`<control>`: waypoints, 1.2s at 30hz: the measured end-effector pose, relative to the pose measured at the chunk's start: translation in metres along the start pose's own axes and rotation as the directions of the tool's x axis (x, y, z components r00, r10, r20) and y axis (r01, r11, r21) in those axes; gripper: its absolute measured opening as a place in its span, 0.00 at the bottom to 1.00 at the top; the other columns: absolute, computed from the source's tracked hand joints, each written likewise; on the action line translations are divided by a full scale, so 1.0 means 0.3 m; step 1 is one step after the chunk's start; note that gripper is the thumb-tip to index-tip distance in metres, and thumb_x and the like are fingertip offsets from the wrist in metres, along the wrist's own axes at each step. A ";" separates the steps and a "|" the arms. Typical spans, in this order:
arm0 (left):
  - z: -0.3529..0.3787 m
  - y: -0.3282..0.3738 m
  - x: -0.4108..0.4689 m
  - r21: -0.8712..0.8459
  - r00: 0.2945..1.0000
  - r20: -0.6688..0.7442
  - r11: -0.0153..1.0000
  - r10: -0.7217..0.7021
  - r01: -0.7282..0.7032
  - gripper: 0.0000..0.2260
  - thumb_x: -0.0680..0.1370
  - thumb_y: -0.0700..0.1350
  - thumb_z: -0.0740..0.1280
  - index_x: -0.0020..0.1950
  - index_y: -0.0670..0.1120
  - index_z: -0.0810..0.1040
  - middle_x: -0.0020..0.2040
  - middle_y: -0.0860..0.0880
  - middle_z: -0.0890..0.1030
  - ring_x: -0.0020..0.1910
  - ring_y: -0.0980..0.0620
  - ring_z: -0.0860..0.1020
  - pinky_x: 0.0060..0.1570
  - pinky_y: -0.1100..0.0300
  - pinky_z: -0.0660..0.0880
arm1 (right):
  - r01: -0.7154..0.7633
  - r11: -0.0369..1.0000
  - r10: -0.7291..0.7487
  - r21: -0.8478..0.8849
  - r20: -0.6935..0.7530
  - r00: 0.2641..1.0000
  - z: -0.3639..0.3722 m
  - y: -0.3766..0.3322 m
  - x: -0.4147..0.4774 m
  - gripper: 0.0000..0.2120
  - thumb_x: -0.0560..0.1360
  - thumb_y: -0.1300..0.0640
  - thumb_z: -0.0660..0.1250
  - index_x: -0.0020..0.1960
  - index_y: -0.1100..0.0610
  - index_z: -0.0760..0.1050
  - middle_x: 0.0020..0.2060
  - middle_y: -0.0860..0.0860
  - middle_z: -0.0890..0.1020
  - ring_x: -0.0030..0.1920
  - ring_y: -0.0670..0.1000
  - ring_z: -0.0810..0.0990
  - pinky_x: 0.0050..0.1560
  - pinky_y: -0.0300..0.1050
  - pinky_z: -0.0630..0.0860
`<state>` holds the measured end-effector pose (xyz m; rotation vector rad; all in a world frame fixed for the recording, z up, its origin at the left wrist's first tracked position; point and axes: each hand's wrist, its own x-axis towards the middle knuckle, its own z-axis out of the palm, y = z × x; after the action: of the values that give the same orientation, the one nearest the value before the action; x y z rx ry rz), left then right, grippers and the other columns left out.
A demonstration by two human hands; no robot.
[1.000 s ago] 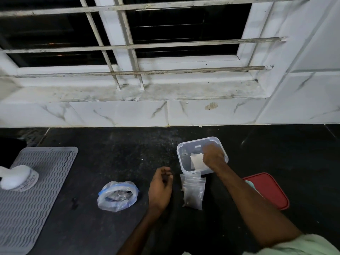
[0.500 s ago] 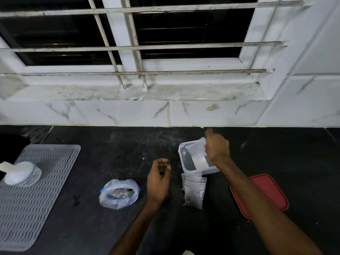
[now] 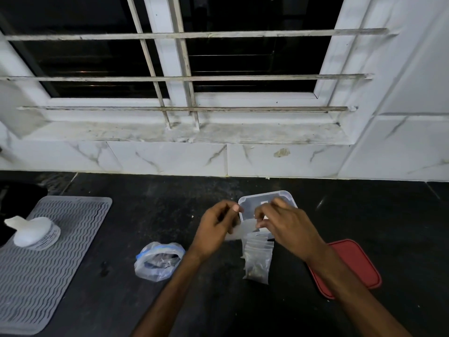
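Clear plastic small bag (image 3: 240,229) held between both hands, just above the table (image 3: 401,227).
We see the left hand (image 3: 213,229) and the right hand (image 3: 284,224) each pinching one end of the small bag, fingers curled on it. It hangs just in front of the clear box (image 3: 267,197) and over the pile of filled bags (image 3: 257,261). Its long axis runs hand to hand, dipping toward the left hand. Neither hand is nearer, and the right hand sits closer to the box. We judge that opening it comes next, but blur hides which edge is the mouth.
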<state>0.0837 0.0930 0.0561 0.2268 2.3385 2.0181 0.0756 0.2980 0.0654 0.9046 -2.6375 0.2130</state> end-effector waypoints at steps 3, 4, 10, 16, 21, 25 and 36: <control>0.018 0.031 -0.015 0.067 0.984 0.154 0.995 -0.088 0.079 0.14 0.82 0.49 0.60 0.41 0.45 0.79 0.30 0.55 0.75 0.28 0.60 0.71 0.31 0.66 0.68 | 0.085 0.996 -0.085 -0.005 -0.038 0.996 0.049 -0.010 -0.017 0.16 0.66 0.56 0.79 0.48 0.51 0.76 0.41 0.47 0.81 0.48 0.48 0.77 0.40 0.42 0.79; 0.023 0.042 -0.019 0.073 0.975 0.183 0.990 -0.130 0.118 0.14 0.82 0.49 0.60 0.40 0.46 0.78 0.28 0.56 0.76 0.27 0.62 0.71 0.30 0.68 0.67 | 0.104 0.994 -0.105 -0.011 -0.050 0.993 0.054 -0.017 -0.018 0.13 0.68 0.58 0.77 0.49 0.52 0.76 0.42 0.48 0.81 0.49 0.49 0.77 0.41 0.44 0.80; -0.030 0.059 -0.020 0.054 0.930 0.240 0.960 -0.279 0.274 0.11 0.80 0.46 0.66 0.45 0.38 0.79 0.29 0.53 0.76 0.27 0.57 0.70 0.25 0.65 0.61 | 0.160 0.981 -0.181 -0.110 -0.227 0.957 0.030 -0.046 0.008 0.18 0.84 0.58 0.50 0.44 0.55 0.76 0.37 0.50 0.80 0.43 0.51 0.80 0.38 0.46 0.80; -0.087 0.033 0.005 0.363 0.940 0.167 0.905 -0.298 0.222 0.06 0.77 0.46 0.69 0.45 0.44 0.83 0.36 0.48 0.83 0.34 0.54 0.79 0.38 0.58 0.78 | 0.255 0.951 -0.293 -0.172 -0.252 0.922 0.019 -0.084 0.005 0.10 0.72 0.68 0.63 0.46 0.54 0.72 0.36 0.47 0.78 0.40 0.49 0.76 0.33 0.42 0.73; -0.076 -0.004 0.013 0.659 0.990 -0.082 0.739 -0.114 0.140 0.03 0.76 0.52 0.69 0.44 0.54 0.79 0.39 0.57 0.82 0.39 0.60 0.80 0.46 0.56 0.80 | 0.181 0.983 -0.179 -0.032 0.040 0.983 0.014 -0.088 0.005 0.36 0.58 0.66 0.76 0.63 0.51 0.70 0.41 0.45 0.83 0.43 0.48 0.79 0.38 0.43 0.79; -0.018 -0.010 0.003 0.582 0.998 -0.043 0.811 -0.043 0.060 0.04 0.77 0.52 0.69 0.44 0.53 0.79 0.38 0.57 0.81 0.36 0.60 0.79 0.40 0.57 0.78 | 0.098 0.995 -0.098 0.007 0.139 0.985 0.015 -0.080 0.018 0.26 0.57 0.59 0.83 0.53 0.49 0.81 0.47 0.45 0.82 0.48 0.48 0.80 0.40 0.42 0.80; 0.028 -0.063 -0.041 0.264 0.995 -0.093 0.963 -0.024 0.048 0.04 0.79 0.45 0.67 0.45 0.48 0.79 0.40 0.55 0.83 0.40 0.57 0.81 0.45 0.54 0.79 | -0.351 0.912 0.267 0.211 0.345 0.900 0.001 -0.138 0.011 0.16 0.78 0.42 0.62 0.65 0.44 0.74 0.60 0.44 0.80 0.57 0.46 0.79 0.57 0.44 0.75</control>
<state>0.0954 0.0969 0.0353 0.1031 2.6456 1.7269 0.0988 0.2635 0.0677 0.6223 -3.0983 0.5651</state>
